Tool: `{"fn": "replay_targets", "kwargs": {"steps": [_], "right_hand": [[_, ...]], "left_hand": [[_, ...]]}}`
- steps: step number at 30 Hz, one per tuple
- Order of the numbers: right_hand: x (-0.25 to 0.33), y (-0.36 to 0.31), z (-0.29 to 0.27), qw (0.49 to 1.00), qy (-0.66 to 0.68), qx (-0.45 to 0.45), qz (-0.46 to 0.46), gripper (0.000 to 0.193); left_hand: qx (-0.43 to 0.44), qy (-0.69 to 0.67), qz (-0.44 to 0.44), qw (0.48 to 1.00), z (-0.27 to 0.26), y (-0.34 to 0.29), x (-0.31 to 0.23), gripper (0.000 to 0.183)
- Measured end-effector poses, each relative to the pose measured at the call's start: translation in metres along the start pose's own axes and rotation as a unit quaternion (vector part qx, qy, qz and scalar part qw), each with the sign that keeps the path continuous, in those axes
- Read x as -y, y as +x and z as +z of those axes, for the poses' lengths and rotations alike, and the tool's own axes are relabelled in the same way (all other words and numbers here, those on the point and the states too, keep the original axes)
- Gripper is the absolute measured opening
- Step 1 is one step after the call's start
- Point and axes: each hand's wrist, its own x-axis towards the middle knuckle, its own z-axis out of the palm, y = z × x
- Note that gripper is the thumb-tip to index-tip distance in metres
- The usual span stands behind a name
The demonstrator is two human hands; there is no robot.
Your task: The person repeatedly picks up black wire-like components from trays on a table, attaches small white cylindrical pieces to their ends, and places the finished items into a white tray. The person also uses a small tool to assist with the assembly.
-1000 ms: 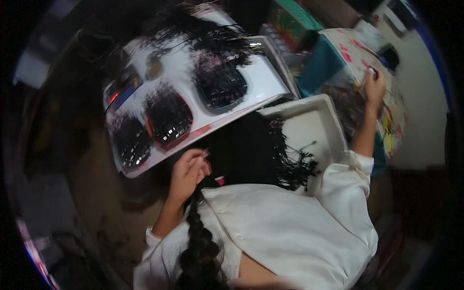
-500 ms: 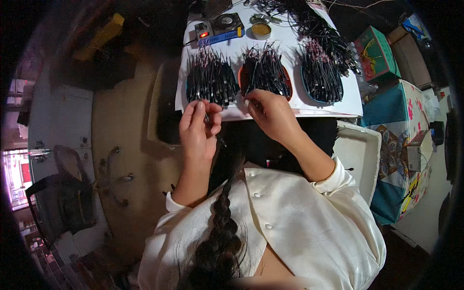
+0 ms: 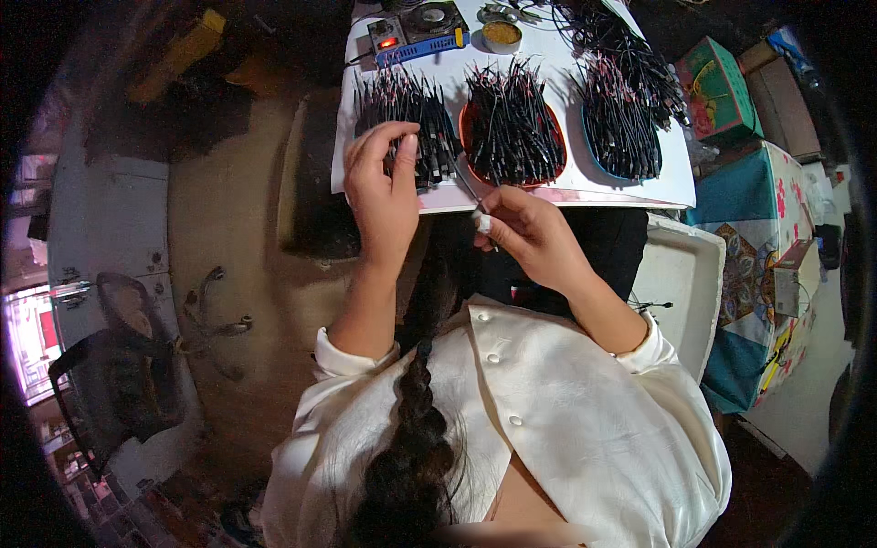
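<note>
Pinkish light (image 3: 27, 342) glows at left, near a dark chair (image 3: 151, 393).

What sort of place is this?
Probably a small workshop, perhaps at home: bunched black cables crowd a white table, a box with a red light sits behind them, and a flowered cloth hangs nearby.

Three cable bundles (image 3: 514, 128) side by side on table (image 3: 678, 183), device (image 3: 388, 41) behind left one, tin (image 3: 501, 37) behind middle one

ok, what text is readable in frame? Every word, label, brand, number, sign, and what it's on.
None legible.
Blue-edged device: marks on its front, too small to read.
Black cables: any printing too small to see.
Green box: decorated, no lettering I can make out.
Small carton: too small to tell.
</note>
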Motion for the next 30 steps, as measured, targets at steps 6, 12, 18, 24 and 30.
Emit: {"fn": "replay_targets", "kwargs": {"steps": [6,12,18,24,30], "right_hand": [[-0.021,-0.023,-0.019,0.999,0.003,-0.044,0.022,0.009],[-0.026,-0.038,-0.032,0.997,0.029,-0.053,0.047,0.008],[-0.032,-0.044,-0.037,0.997,0.039,-0.056,0.041,0.008],[-0.034,-0.044,-0.038,0.997,0.048,-0.059,0.034,0.009],[-0.035,-0.046,-0.039,0.996,0.056,-0.066,0.027,0.009]], "left_hand": [[0.082,0.332,0.165,0.925,0.032,0.033,0.012,0.014],[0.136,0.429,0.119,0.885,0.066,0.045,0.014,0.019],[0.157,0.422,0.055,0.891,0.070,0.060,0.023,0.023],[0.161,0.388,0.021,0.907,0.066,0.073,0.031,0.023],[0.160,0.406,0.014,0.900,0.075,0.076,0.038,0.026]]}}
